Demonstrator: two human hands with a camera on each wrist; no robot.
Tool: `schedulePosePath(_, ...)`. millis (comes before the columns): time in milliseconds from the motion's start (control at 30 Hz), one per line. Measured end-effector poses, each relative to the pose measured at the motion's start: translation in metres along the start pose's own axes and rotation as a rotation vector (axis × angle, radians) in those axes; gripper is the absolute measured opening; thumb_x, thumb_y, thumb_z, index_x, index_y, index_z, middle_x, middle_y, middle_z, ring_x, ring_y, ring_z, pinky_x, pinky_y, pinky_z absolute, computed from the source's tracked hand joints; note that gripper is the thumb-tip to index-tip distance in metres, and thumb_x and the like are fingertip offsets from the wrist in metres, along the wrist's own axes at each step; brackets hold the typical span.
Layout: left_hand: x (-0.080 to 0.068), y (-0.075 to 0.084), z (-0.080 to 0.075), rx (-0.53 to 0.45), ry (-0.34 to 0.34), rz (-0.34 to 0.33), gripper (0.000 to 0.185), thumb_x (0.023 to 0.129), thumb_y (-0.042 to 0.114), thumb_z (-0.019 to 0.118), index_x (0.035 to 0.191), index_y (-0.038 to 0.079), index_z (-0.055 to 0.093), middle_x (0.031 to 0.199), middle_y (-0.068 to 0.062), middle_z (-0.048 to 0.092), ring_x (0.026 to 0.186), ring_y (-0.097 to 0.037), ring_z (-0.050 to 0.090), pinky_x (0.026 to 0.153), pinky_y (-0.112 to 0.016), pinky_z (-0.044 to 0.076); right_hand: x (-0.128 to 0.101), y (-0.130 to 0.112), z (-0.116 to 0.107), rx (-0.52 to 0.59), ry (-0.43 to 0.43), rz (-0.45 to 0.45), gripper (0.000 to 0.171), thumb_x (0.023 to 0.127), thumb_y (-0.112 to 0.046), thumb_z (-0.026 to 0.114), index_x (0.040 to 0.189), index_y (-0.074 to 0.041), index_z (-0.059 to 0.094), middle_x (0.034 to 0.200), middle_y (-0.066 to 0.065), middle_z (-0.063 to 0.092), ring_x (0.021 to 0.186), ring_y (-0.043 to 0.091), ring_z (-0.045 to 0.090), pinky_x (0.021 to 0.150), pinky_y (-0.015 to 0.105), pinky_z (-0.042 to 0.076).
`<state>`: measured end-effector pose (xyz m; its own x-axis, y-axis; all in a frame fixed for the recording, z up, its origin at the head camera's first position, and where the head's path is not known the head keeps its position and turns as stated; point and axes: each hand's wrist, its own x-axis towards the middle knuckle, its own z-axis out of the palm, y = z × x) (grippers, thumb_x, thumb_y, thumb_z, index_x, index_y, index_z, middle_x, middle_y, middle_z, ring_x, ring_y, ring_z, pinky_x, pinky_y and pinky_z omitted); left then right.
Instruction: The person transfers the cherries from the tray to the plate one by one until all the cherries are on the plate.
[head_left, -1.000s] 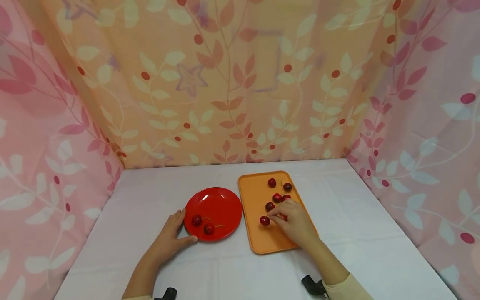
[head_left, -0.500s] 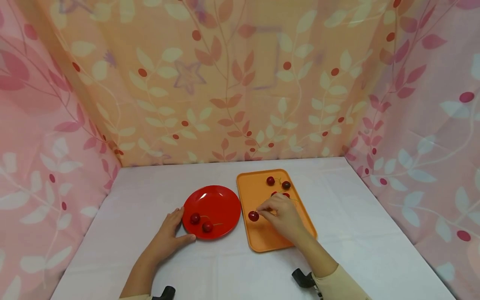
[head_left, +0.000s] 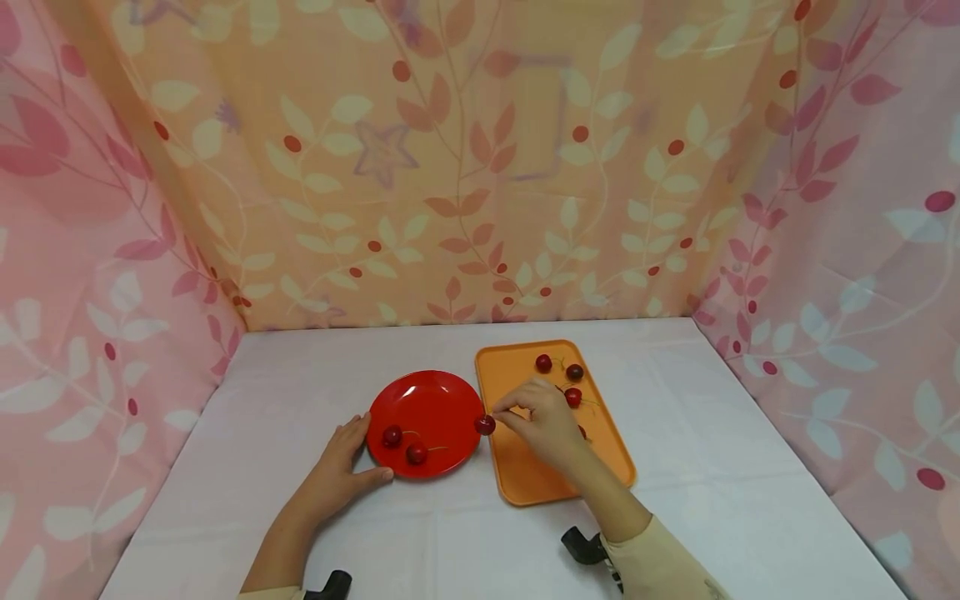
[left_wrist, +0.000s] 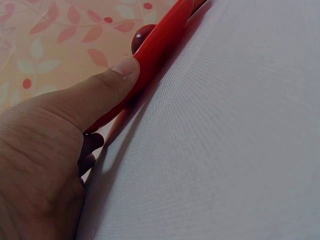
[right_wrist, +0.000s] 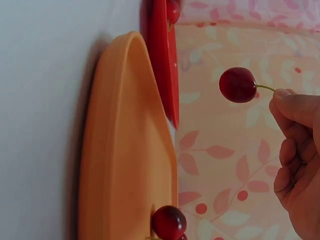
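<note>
My right hand (head_left: pixel 543 421) pinches a dark red cherry (head_left: pixel 485 425) by its thin green stem. In the right wrist view the held cherry (right_wrist: pixel 237 85) hangs well clear of the orange tray (right_wrist: pixel 112 150). From the head view it overlaps the right rim of the red plate (head_left: pixel 431 400). My left hand (head_left: pixel 341 462) holds that plate's left edge between thumb and fingers, the thumb (left_wrist: pixel 125 67) lying along the rim in the left wrist view. Two cherries (head_left: pixel 392 436) with stems lie on the plate's near left part.
The orange tray (head_left: pixel 525 483) lies just right of the plate on a white cloth (head_left: pixel 420 550). Several cherries (head_left: pixel 573 397) rest on its far and right side, some hidden behind my right hand. A patterned curtain (head_left: pixel 465 167) encloses the back and sides.
My right hand has lifted the cherry from the tray's middle and carried it left to the plate's right rim. The left hand keeps its hold on the plate.
</note>
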<state>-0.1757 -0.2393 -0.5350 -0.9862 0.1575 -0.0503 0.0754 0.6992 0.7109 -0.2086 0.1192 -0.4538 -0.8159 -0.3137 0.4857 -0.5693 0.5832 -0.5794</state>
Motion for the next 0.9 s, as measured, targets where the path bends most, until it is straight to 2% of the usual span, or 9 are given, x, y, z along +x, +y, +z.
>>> schedulePosePath(233, -0.001, 0.001, 0.000, -0.004, 0.000, 0.002, 0.114, 0.077, 0.060, 0.081, 0.165, 0.017, 0.022, 0.170, -0.013, 0.023, 0.157, -0.042, 0.008, 0.119, -0.067, 0.016, 0.012, -0.011, 0.011, 0.072, 0.008, -0.045, 0.010, 0.084, -0.018, 0.086, 0.091, -0.025, 0.083, 0.086, -0.020, 0.071, 0.087, 0.007, 0.056, 0.072, 0.034, 0.054)
schedulePosePath(367, -0.001, 0.002, 0.000, -0.006, -0.004, -0.004, 0.114, 0.077, 0.060, 0.082, 0.165, 0.017, 0.021, 0.170, -0.013, 0.022, 0.158, -0.042, 0.008, 0.119, -0.067, 0.016, 0.019, -0.017, 0.017, 0.132, -0.005, -0.027, 0.009, 0.083, -0.019, 0.086, 0.091, -0.024, 0.083, 0.086, -0.018, 0.071, 0.088, 0.018, 0.060, 0.074, 0.041, 0.056)
schedulePosePath(467, 0.000, 0.002, -0.001, -0.004, -0.005, -0.011, 0.114, 0.077, 0.060, 0.082, 0.165, 0.018, 0.021, 0.170, -0.012, 0.022, 0.158, -0.042, 0.007, 0.119, -0.067, 0.017, 0.022, -0.023, 0.022, 0.177, -0.032, 0.009, 0.009, 0.085, -0.019, 0.085, 0.093, -0.022, 0.084, 0.085, -0.017, 0.070, 0.090, 0.029, 0.061, 0.074, 0.042, 0.056)
schedulePosePath(567, 0.000, 0.002, -0.001, 0.001, -0.006, -0.018, 0.114, 0.077, 0.060, 0.081, 0.165, 0.019, 0.021, 0.171, -0.012, 0.021, 0.157, -0.043, 0.007, 0.118, -0.067, 0.017, 0.026, -0.025, 0.028, 0.209, -0.055, 0.043, 0.008, 0.087, -0.021, 0.083, 0.094, -0.023, 0.083, 0.085, -0.017, 0.069, 0.090, 0.027, 0.060, 0.072, 0.040, 0.056)
schedulePosePath(767, 0.000, 0.002, 0.000, -0.001, -0.001, 0.000, 0.113, 0.077, 0.060, 0.082, 0.165, 0.019, 0.022, 0.170, -0.011, 0.023, 0.158, -0.041, 0.008, 0.120, -0.067, 0.016, 0.032, -0.029, 0.041, 0.231, -0.056, 0.062, 0.009, 0.087, -0.022, 0.083, 0.095, -0.026, 0.083, 0.086, -0.020, 0.073, 0.085, 0.013, 0.056, 0.066, 0.023, 0.050)
schedulePosePath(900, 0.000, 0.001, 0.001, 0.000, 0.002, 0.006, 0.113, 0.078, 0.059, 0.082, 0.165, 0.018, 0.022, 0.170, -0.011, 0.024, 0.158, -0.041, 0.009, 0.120, -0.067, 0.016, 0.037, -0.031, 0.050, 0.272, -0.064, 0.065, 0.009, 0.087, -0.019, 0.083, 0.094, -0.025, 0.084, 0.087, -0.016, 0.074, 0.086, 0.010, 0.057, 0.069, 0.023, 0.051)
